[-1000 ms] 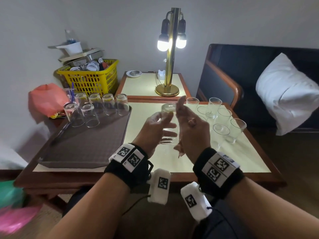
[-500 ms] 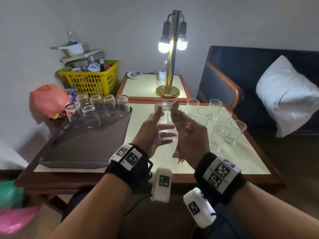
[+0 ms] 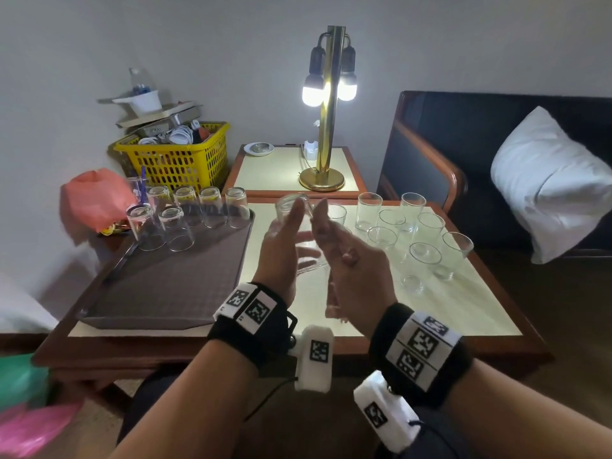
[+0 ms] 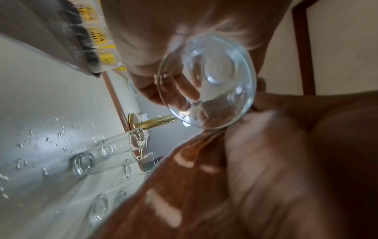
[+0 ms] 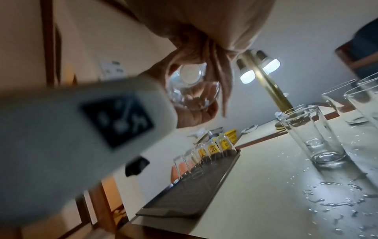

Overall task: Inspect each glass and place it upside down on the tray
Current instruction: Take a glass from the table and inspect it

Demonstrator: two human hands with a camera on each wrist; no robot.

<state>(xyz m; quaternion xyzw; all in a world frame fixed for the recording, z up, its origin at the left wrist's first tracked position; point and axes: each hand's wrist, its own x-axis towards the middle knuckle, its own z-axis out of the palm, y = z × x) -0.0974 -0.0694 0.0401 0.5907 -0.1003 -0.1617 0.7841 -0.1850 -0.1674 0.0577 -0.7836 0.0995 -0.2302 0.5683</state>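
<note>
Dim room — lamp (image 3: 329, 91) glares, wrist views blurred.

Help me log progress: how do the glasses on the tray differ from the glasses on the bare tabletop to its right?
The glasses on the tray stand upside down, bases up; the glasses on the tabletop stand upright, mouths open upward. The tray group sits in rows at its far end; the tabletop group clusters loosely among water droplets. Both are clear, similar tumblers.

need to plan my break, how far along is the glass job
Done: six glasses stand upside down on the tray. In hand: one glass held between the left hand and right hand. Left: roughly nine upright glasses wait on the table.
</note>
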